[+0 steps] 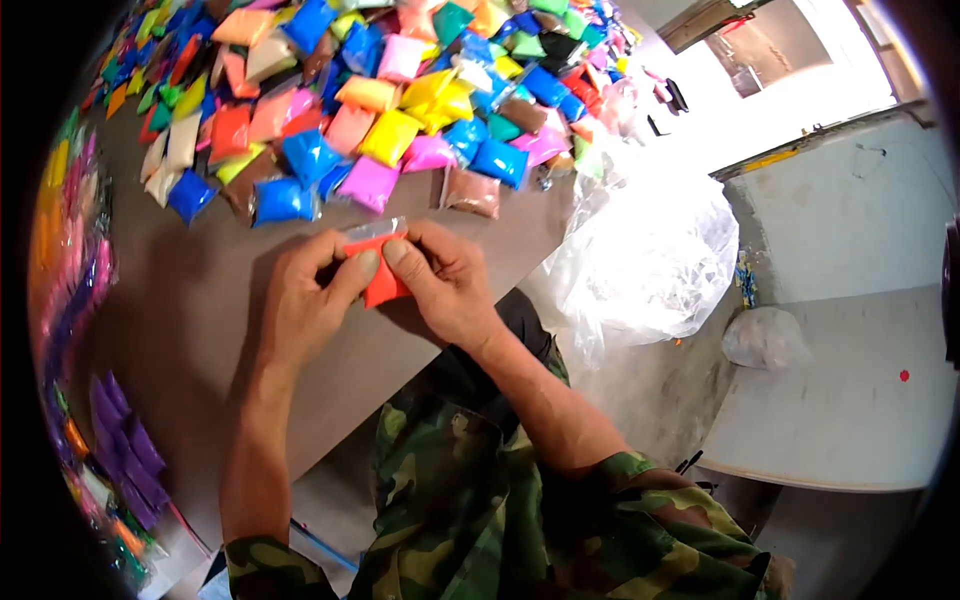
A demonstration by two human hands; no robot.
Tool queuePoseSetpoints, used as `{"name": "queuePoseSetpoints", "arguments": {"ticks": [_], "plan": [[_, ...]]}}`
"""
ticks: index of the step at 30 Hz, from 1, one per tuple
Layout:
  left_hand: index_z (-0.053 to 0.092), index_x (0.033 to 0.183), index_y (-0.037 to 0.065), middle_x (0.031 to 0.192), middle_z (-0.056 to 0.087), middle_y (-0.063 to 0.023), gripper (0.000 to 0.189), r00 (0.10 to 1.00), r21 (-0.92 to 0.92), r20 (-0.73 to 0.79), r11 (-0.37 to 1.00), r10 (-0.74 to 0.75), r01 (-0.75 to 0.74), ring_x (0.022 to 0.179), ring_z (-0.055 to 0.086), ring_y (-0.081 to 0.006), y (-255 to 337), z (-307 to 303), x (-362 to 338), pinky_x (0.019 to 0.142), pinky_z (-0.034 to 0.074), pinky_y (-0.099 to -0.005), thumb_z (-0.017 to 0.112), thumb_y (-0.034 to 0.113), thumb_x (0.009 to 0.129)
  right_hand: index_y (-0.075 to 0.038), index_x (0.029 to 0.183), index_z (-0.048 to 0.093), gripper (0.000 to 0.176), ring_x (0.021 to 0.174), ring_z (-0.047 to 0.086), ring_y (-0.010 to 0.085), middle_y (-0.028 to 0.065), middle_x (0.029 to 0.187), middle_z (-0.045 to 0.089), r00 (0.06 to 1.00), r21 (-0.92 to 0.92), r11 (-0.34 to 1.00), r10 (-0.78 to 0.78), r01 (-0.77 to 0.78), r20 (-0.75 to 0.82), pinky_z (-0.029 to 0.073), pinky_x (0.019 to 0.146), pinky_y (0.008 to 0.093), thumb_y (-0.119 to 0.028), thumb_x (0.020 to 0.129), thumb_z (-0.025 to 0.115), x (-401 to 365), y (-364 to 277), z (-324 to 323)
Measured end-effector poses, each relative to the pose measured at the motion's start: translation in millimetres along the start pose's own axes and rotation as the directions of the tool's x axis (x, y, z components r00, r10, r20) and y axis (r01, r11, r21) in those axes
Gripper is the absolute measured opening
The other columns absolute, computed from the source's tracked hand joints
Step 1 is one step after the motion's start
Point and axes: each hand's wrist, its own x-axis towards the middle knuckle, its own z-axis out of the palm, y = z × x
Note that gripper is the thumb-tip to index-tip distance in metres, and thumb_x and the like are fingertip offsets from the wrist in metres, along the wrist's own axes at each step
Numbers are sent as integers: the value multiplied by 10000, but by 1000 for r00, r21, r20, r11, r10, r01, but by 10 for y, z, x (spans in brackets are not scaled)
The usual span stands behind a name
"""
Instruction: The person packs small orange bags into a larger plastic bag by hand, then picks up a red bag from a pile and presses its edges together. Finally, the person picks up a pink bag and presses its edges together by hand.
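Between my two hands is a small clear plastic packet with bright orange-red filling (384, 290), held above the near part of the table. My left hand (312, 290) pinches its left side, thumb on the front. From the right, my right hand (445, 275) grips the same packet, its thumb close to the other thumb. The packet's clear top strip shows above the thumbs. Just beyond my hands lie a pink packet (369, 186), a brown packet (470, 192) and a blue packet (284, 201), at the near edge of a large heap.
The heap of many-coloured packets (430, 100) covers the far side of the brown table (180, 300). Bundled coloured bags (75, 270) and purple packets (128, 450) lie along the left. A big clear plastic bag (650, 250) stands right of the table, near a white board (840, 390).
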Motion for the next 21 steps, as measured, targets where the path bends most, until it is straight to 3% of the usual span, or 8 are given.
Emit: {"name": "queuePoseSetpoints", "arguments": {"ticks": [2, 3, 6, 11, 12, 14, 19, 21], "plan": [[655, 933, -9, 730, 606, -12, 260, 999, -84, 16, 995, -52, 53, 696, 502, -76, 40, 11, 0, 618, 437, -321, 749, 223, 1003, 7, 1137, 725, 197, 847, 598, 117, 62, 894, 662, 999, -26, 1000, 14, -15, -32, 505, 762, 310, -177, 1082, 684, -29, 6, -22], [697, 1014, -13, 791, 656, -16, 247, 996, -103, 46, 991, -76, 80, 731, 540, -70, 108, 2, -9, 656, 473, -306, 764, 224, 994, 7, 1137, 725, 197, 847, 598, 117, 62, 894, 662, 999, -33, 999, -5, 4, -39, 505, 762, 310, -177, 1082, 684, -26, 20, -18], [714, 1074, -13, 838, 694, -33, 246, 996, -74, 52, 994, -70, 74, 767, 574, -74, 79, 36, -20, 692, 499, -302, 759, 216, 996, 6, 1135, 720, 195, 833, 597, 122, 66, 889, 655, 996, 34, 998, -44, 47, -79, 505, 750, 314, -177, 1078, 688, -8, 80, 24], [740, 1108, 10, 875, 734, -79, 251, 997, -43, 12, 996, -73, 73, 805, 623, -101, 52, 6, -16, 730, 524, -334, 767, 242, 1016, 11, 1098, 698, 210, 789, 570, 133, 80, 879, 634, 997, 2, 998, -64, 64, -38, 472, 700, 318, -195, 1061, 696, 10, 147, 54], [740, 1108, 10, 875, 734, -79, 251, 998, -37, 6, 997, -63, 63, 805, 623, -101, 43, 11, -19, 730, 524, -334, 767, 242, 1016, 10, 1091, 695, 213, 783, 562, 131, 80, 874, 627, 998, 10, 998, -60, 60, -35, 465, 694, 315, -201, 1060, 696, 28, 130, 77], [720, 1135, 5, 826, 662, 16, 175, 999, -17, -14, 999, 43, -43, 742, 547, -52, -8, 39, -6, 659, 461, -265, 713, 136, 1019, 5, 1085, 691, 211, 790, 547, 108, 52, 871, 617, 995, -42, 994, -98, 97, -33, 462, 690, 308, -205, 1067, 692, 23, 78, 45], [721, 1089, -19, 908, 691, -1, 198, 993, -158, 115, 987, -15, 33, 815, 603, -45, 43, 6, -8, 725, 511, -256, 759, 151, 995, -1, 1112, 704, 185, 875, 566, 62, -20, 951, 652, 999, 204, 978, 37, -31, -27, 488, 756, 284, -181, 1090, 671, 4, 115, 15], [729, 1101, -20, 933, 708, -9, 207, 993, -134, 120, 991, -9, 25, 834, 623, -55, 25, 47, 14, 747, 527, -263, 758, 157, 997, -1, 1122, 708, 182, 891, 579, 62, -20, 962, 660, 998, 180, 984, 11, 0, -56, 495, 777, 279, -176, 1091, 669, -13, 113, 4]]}}
